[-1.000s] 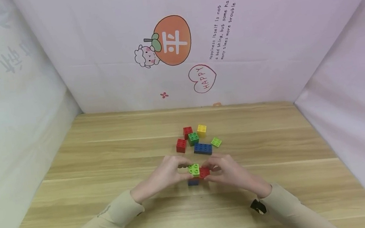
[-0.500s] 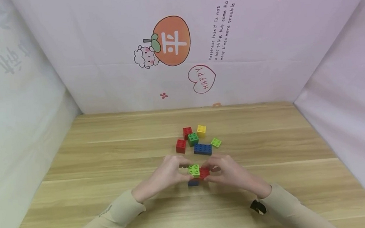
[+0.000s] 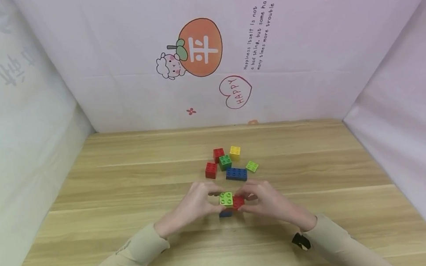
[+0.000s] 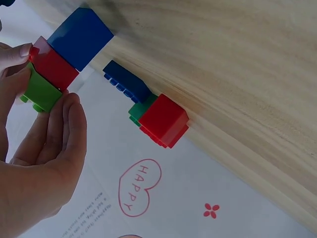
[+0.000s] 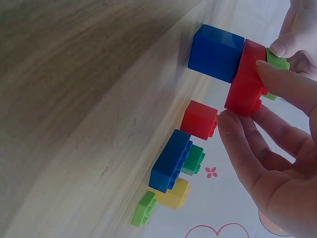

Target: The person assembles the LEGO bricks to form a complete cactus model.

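A small stack stands in front of me. Its base is a blue brick (image 5: 215, 52), with a longer red brick (image 5: 243, 91) on top that juts out to the right. On the red brick's left part sits a light green brick (image 3: 226, 199), studs up. My left hand (image 3: 197, 200) pinches this green brick between thumb and fingers. From the other side, my right hand (image 3: 267, 199) grips the overhanging end of the red brick, thumb at the near side and fingertips at the far side. Seen from above, most of the blue brick is hidden.
Beyond the hands lie loose bricks on the wooden table (image 3: 141, 164): two red bricks (image 3: 211, 170), a green brick (image 3: 225, 162), a yellow brick (image 3: 235, 151), a long blue brick (image 3: 236, 173) and a thin light green brick (image 3: 252, 166). Printed white cloth (image 3: 131, 85) walls three sides.
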`<state>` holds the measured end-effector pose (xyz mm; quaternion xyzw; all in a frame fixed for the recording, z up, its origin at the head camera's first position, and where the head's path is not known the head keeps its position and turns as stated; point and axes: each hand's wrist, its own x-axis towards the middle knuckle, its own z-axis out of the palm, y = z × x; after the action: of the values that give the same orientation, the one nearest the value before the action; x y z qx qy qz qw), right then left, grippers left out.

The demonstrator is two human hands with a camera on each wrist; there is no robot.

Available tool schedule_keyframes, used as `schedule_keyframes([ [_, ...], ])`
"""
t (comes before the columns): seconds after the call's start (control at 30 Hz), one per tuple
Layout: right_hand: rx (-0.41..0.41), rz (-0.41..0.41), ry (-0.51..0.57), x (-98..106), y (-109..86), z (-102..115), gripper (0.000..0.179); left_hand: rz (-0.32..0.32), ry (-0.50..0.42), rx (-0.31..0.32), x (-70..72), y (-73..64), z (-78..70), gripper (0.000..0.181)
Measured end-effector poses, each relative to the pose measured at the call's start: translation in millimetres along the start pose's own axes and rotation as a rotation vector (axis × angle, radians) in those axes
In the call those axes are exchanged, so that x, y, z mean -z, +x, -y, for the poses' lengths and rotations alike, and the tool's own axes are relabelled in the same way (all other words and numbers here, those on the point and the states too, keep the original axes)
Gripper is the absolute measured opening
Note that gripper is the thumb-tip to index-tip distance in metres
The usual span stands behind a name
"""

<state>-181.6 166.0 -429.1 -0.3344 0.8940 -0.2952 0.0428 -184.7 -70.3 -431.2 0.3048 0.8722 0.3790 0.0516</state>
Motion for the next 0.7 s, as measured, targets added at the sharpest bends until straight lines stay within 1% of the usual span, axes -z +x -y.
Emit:
schedule_keyframes([
  [0.2, 0.007, 0.002, 0.003, 0.6, -0.1, 0.6, 0.025, 0.026, -0.006, 0.045, 2.5, 2.3, -1.3, 0.033],
  [0.3, 0.005, 0.003, 0.006, 0.8, -0.1, 0.6, 0.026, 0.03, -0.005, 0.052, 2.7, 2.3, -1.3, 0.033],
  [0.53, 0.012, 0.001, 0.0, 0.5, -0.4, 0.1, 0.026, 0.014, -0.033, 0.04, 0.5, -2.6, 1.0, 0.031],
  [0.7, 0.016, -0.002, 0.0, -0.1, -0.7, -0.7, 0.027, -0.002, -0.031, 0.013, -1.9, -4.9, 1.5, 0.03],
])
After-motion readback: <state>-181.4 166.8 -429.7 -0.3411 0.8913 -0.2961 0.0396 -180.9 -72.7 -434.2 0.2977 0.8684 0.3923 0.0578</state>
